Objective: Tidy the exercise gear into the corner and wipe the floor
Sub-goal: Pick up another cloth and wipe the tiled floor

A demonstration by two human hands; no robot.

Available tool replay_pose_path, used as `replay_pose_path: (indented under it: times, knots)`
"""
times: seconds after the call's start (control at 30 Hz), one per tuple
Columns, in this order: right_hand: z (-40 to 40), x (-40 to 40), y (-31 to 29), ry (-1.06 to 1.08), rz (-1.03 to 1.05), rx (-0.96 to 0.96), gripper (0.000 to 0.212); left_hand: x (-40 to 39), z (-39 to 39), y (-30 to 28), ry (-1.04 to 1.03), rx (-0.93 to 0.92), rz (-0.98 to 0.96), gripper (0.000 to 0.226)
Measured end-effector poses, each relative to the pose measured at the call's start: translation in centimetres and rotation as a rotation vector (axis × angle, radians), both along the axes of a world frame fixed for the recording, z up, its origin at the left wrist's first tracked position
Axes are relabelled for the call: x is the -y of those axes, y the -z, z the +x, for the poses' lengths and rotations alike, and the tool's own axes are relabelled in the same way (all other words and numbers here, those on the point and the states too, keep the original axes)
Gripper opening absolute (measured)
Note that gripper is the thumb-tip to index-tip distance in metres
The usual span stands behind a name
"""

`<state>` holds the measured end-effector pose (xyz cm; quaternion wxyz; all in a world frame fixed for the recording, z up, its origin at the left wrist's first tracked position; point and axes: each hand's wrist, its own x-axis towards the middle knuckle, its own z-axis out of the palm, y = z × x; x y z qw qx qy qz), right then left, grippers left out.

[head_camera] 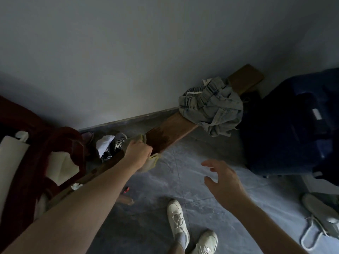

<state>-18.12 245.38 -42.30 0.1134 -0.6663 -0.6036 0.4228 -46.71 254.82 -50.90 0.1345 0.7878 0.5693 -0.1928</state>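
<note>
Two bare arms reach out over a grey tiled floor (183, 180) in dim light. Left hand (138, 150) is closed on a pale yellowish cloth (149, 163), pressing it down on a long wooden bench (165, 132) that runs along the wall (128, 52); cloth bunches out above and below the knuckles. Bench surface just beyond the cloth looks darker, with a wet sheen. Right hand (222, 177) hangs in the air over the floor, fingers spread and loosely curled, holding nothing, well apart from the bench.

Crumpled pale denim garment (211, 110) sits heaped on the far part of the bench, some of it draping over the near edge. Bench's far end pokes out behind it, against the wall. Large dark blue bag or case (293, 125) stands on the floor at the right, touching or just beside the denim; cannot tell which.

At left, dark red wooden furniture (45, 143) with cream cushions. Between it and the bench, a dark sneaker (117, 143) and white crumpled paper (104, 143) on the floor by the skirting. Person's own white shoes (187, 230) at bottom centre. One loose pale shoe (319, 209) with trailing laces at lower right. Small red item (126, 189) on the floor under the left forearm, too small to identify.
</note>
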Motion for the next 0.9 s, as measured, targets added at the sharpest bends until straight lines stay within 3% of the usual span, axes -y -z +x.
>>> replay_pose_path:
  times: [0.33, 0.53, 0.67, 0.9]
  knots:
    - [6.4, 8.2, -8.5, 0.232, 0.151, -0.059, 0.036, 8.4, 10.1, -12.8, 0.004, 0.354, -0.06, 0.008]
    - [12.1, 14.9, -11.8, 0.362, 0.158, 0.005, 0.039, 14.1, 20.5, -15.3, 0.255, 0.383, -0.141, 0.009]
    - [14.8, 20.8, -12.4, 0.523, 0.108, 0.048, 0.042, 16.8, 27.6, -16.9, 0.474, 0.373, -0.198, 0.022]
    - [17.0, 31.9, -13.5, 0.883, 0.049, 0.142, 0.044, 21.7, 37.0, -21.5, 0.929, 0.527, -0.202, 0.009]
